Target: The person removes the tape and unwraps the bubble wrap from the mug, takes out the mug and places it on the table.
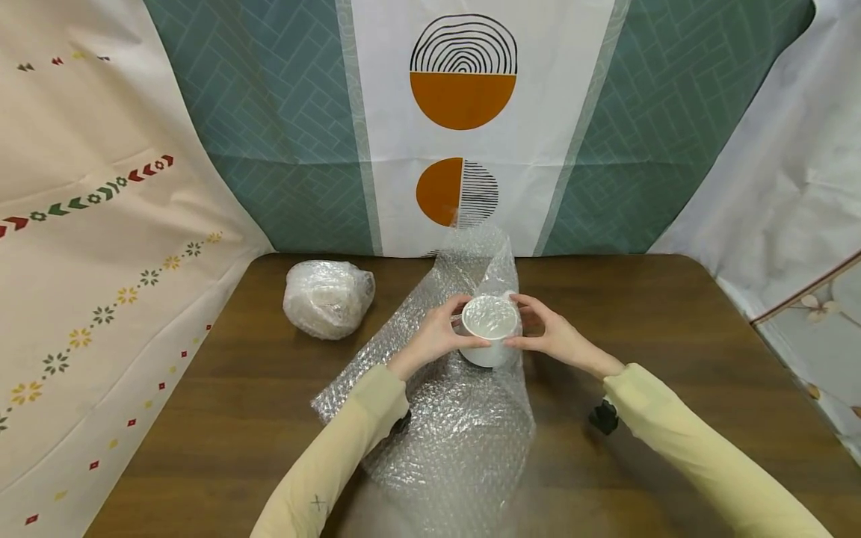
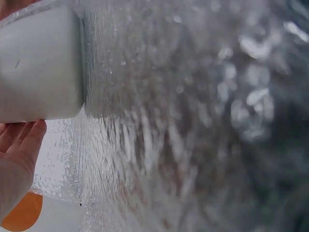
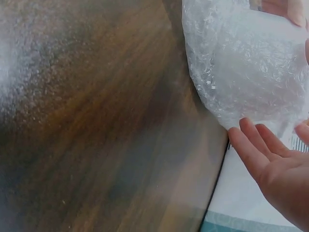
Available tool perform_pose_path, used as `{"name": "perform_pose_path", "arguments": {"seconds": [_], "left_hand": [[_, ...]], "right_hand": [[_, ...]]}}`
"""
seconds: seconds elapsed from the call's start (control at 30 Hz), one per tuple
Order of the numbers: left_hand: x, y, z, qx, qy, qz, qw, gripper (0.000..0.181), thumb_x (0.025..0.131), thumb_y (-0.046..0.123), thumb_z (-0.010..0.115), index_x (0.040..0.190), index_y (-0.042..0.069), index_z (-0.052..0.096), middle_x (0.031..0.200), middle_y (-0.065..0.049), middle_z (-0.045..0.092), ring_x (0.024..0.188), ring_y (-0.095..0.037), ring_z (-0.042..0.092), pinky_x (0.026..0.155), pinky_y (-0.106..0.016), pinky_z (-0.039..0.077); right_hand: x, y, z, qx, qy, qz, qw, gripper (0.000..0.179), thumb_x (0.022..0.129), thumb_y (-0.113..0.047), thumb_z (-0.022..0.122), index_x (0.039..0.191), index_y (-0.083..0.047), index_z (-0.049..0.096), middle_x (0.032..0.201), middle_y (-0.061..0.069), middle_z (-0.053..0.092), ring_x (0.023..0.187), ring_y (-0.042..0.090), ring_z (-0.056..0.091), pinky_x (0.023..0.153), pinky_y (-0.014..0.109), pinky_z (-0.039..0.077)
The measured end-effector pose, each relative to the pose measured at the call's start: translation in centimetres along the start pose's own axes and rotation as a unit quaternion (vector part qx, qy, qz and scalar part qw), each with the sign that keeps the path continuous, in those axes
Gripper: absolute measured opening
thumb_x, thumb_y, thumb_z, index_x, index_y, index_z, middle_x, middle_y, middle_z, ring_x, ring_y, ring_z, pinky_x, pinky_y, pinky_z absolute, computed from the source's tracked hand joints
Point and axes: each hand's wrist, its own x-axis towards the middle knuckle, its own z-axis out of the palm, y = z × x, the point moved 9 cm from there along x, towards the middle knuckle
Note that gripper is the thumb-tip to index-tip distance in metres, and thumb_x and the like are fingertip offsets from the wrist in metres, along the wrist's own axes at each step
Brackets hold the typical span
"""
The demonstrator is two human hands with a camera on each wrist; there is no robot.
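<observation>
A white mug (image 1: 487, 353) stands on a long sheet of bubble wrap (image 1: 464, 433), its mouth upward, with bubble wrap visible inside its rim. My left hand (image 1: 440, 329) grips the mug from the left, thumb on the near side and fingers on the far side. In the left wrist view the smooth white wall of the mug (image 2: 41, 67) shows above the fingertips (image 2: 36, 130). From the right, my right hand (image 1: 554, 336) holds a layer of bubble wrap (image 3: 251, 72) against the mug, fingertips (image 3: 236, 135) at the plastic's edge in the right wrist view.
A bundle (image 1: 329, 299) wrapped in bubble wrap sits at the back left of the brown wooden table (image 1: 646, 314). The sheet's far end rises against the patterned curtain (image 1: 296, 134) behind the table. Its near part runs toward the front edge, beneath the left sleeve (image 1: 336, 448).
</observation>
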Motion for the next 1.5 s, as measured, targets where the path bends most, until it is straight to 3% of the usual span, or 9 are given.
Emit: {"name": "perform_pose_path", "arguments": {"seconds": [0.37,1.0,1.27,1.5], "left_hand": [[0.2,-0.1,0.1,-0.009,0.001,0.004,0.9999,0.074,0.067,0.029,0.081,0.127,0.010,0.043,0.123,-0.006,0.047,0.108,-0.020,0.049,0.087,-0.024,0.041],[0.2,0.0,0.0,0.009,0.006,-0.009,0.9999,0.075,0.066,0.029,0.082,0.127,0.011,0.043,0.121,-0.004,0.049,0.105,-0.015,0.050,0.088,-0.024,0.040],[0.7,0.3,0.1,0.006,-0.009,-0.003,0.9999,0.077,0.065,0.035,0.080,0.127,0.010,0.043,0.120,-0.002,0.049,0.108,-0.017,0.049,0.089,-0.027,0.040],[0.0,0.1,-0.1,0.002,0.005,-0.011,0.9999,0.078,0.063,0.035,0.082,0.126,0.011,0.043,0.119,-0.002,0.050,0.108,-0.016,0.049,0.087,-0.022,0.039]], "right_hand": [[-0.4,-3.0,0.4,-0.118,0.038,-0.053,0.9909,0.069,0.075,-0.020,0.076,0.131,-0.001,0.041,0.120,0.019,0.036,0.101,0.033,0.046,0.083,0.043,0.044],[-0.4,-3.2,-0.7,-0.117,0.105,-0.054,0.9862,0.049,0.083,-0.019,0.067,0.125,0.000,0.049,0.119,0.014,0.051,0.099,0.024,0.054,0.077,0.033,0.048],[-0.7,-3.8,-1.8,-0.126,0.135,-0.068,0.9804,0.041,0.084,-0.010,0.065,0.121,0.002,0.053,0.117,0.017,0.054,0.100,0.029,0.055,0.075,0.043,0.048],[-0.8,-3.8,-1.9,-0.143,0.158,-0.038,0.9762,0.036,0.092,-0.025,0.054,0.119,-0.002,0.057,0.114,0.014,0.057,0.100,0.026,0.055,0.077,0.042,0.047]]}}
